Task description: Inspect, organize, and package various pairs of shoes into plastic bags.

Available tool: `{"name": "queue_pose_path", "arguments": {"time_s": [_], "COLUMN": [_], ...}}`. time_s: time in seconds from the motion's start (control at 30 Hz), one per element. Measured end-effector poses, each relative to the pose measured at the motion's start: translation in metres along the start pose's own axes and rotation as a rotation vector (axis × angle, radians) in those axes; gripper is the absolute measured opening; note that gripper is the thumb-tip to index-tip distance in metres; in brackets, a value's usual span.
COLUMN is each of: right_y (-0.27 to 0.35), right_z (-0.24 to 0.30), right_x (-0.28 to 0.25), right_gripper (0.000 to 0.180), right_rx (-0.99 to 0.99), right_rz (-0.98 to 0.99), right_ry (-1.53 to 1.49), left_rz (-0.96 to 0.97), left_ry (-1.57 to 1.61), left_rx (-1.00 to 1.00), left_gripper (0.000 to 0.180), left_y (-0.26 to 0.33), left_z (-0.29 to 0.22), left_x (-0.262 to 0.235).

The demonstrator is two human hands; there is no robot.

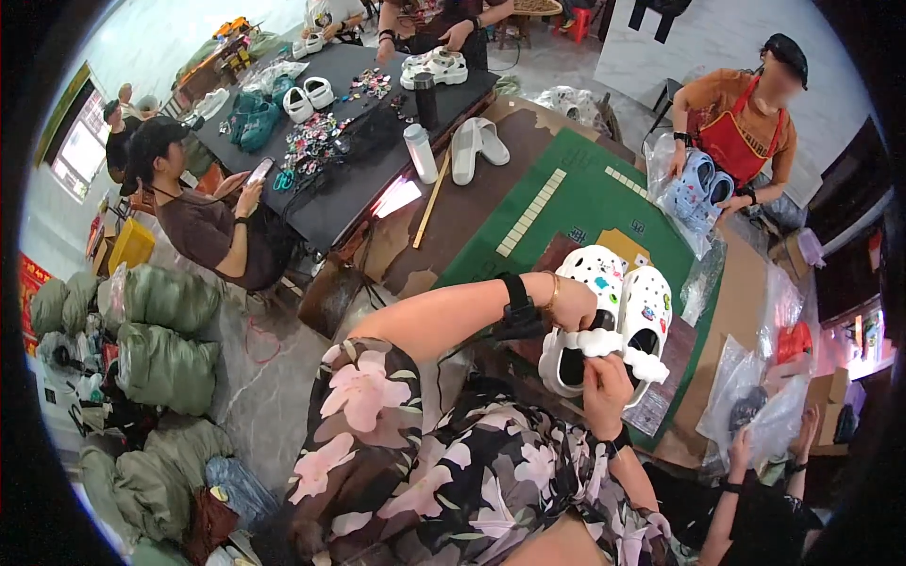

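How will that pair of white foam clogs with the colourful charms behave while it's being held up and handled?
The pair of white chunky foam clogs with colourful charms probably feels light for its bulk, since the left hand and right hand hold both clear of the green table mat. The thick soles look springy rather than floppy. The stuck-on charms might snag or pop off.

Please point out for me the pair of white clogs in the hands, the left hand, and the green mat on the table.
pair of white clogs (651,316): head view, upper of the right-side clog.
left hand (574,304): head view, back of hand.
green mat (585,203): head view, bare green surface.
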State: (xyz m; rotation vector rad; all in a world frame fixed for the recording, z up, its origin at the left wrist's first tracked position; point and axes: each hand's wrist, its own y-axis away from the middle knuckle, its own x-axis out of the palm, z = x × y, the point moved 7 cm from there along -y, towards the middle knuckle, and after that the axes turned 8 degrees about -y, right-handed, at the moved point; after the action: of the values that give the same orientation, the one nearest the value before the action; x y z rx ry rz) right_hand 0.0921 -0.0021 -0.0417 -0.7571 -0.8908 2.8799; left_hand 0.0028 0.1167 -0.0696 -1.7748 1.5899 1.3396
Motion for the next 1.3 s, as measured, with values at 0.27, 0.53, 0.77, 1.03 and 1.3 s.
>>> {"name": "queue_pose_path", "arguments": {"time_s": [0.27, 0.53, 0.77, 1.03, 1.3], "right_y": [-0.004, -0.114, -0.021, 0.082, 0.078], "right_z": [0.008, -0.086, -0.030, -0.042, -0.040], "right_x": [-0.042, -0.163, -0.121, -0.062, -0.079], "right_gripper": [0.008, 0.019, 0.017, 0.022, 0.022], "right_rx": [0.496, 0.435, 0.752, 1.138, 1.198], "right_rz": [-0.087, -0.640, -0.045, 0.128, -0.012], "right_ry": [-0.436, -0.838, -0.572, -0.541, -0.512], "left_rz": [-0.103, -0.256, -0.580, -0.463, -0.408], "left_ry": [0.288, 0.490, 0.703, 1.339, 0.587], "left_rx": [-0.085, -0.146, -0.079, -0.072, -0.124], "left_gripper": [0.021, 0.015, 0.014, 0.013, 0.014], "left_y": [0.020, 0.028, 0.037, -0.011, -0.046], "left_z": [0.003, 0.007, 0.014, -0.029, -0.059], "left_x": [0.002, -0.008, -0.038, -0.039, -0.048]}}
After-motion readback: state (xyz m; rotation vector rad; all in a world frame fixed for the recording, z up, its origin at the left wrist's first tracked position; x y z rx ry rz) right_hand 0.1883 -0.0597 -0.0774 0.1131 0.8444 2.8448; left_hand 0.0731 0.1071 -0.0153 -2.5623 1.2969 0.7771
